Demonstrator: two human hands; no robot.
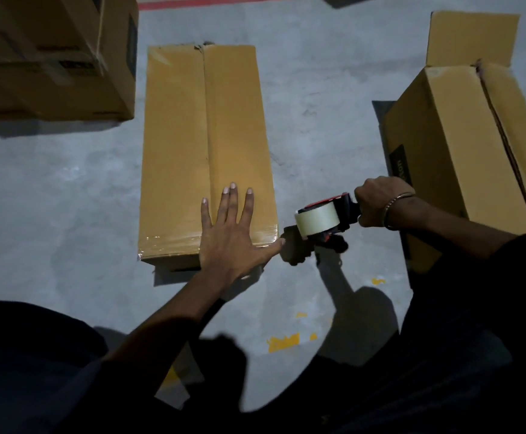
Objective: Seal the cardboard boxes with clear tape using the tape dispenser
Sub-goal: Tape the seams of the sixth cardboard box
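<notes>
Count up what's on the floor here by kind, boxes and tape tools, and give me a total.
Cardboard boxes: 3, the middle box under the flat left hand, the right box with one flap up, the far left box
Tape dispensers: 1, the tape dispenser gripped by the right hand
Total: 4

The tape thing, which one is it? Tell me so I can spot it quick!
Find the long cardboard box lying flat in the middle of the grey floor. Just off its near right corner, the right hand grips the tape dispenser. It alone is black and red, carrying a pale round roll of tape.
</notes>
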